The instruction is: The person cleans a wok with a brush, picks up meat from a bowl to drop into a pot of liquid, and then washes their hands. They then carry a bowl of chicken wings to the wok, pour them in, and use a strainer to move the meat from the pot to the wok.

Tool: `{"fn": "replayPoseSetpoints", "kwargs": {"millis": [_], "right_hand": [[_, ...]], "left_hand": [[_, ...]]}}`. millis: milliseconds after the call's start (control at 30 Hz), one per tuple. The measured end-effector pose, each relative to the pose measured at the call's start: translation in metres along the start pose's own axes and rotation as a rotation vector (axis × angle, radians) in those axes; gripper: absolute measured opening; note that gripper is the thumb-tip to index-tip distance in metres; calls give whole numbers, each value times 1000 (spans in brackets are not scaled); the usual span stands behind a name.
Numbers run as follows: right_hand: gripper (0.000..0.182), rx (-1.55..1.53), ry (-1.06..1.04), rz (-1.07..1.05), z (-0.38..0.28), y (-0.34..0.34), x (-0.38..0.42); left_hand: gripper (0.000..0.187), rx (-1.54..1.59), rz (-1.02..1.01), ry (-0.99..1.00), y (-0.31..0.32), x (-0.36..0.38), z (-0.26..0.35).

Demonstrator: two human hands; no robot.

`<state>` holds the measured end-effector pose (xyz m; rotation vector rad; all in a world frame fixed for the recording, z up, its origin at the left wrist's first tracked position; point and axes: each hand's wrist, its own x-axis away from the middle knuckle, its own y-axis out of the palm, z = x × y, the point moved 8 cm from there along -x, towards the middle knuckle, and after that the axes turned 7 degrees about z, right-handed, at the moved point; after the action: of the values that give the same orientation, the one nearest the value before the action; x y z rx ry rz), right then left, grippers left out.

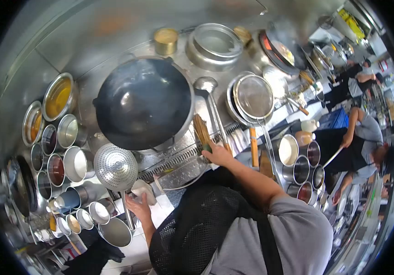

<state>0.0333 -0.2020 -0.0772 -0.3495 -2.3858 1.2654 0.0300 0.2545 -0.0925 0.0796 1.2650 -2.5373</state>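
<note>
Wok (144, 103), black, one: beyond both hands, up and left of the right fingers. Wire-mesh strainer (253, 96), round: right of and beyond the right fingers. Perforated skimmer (115, 166), metal: bowl beyond the left fingers, handle just beside them. Ladle (215, 112), long-handled: handle just right of the right fingers. Bamboo brush (201, 129): in the right hand (218, 154), fingers clamped on its near end. Left hand (138, 210): fingers apart; skimmer contact cannot be told.
</note>
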Motion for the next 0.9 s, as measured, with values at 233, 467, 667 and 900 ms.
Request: {"fn": "replayPoseSetpoints", "kwargs": {"millis": [233, 467, 667, 900], "right_hand": [[49, 263, 127, 670, 54, -188, 100], [69, 133, 265, 518, 180, -142, 127], [70, -485, 337, 373, 249, -109, 112], [50, -1167, 277, 128, 136, -164, 130]], "left_hand": [[38, 722, -605, -48, 69, 8, 214], [54, 808, -1898, -640, 253, 239, 393], [27, 931, -1542, -382, 259, 237, 414], [16, 1047, -1370, -305, 159, 160, 399]]}}
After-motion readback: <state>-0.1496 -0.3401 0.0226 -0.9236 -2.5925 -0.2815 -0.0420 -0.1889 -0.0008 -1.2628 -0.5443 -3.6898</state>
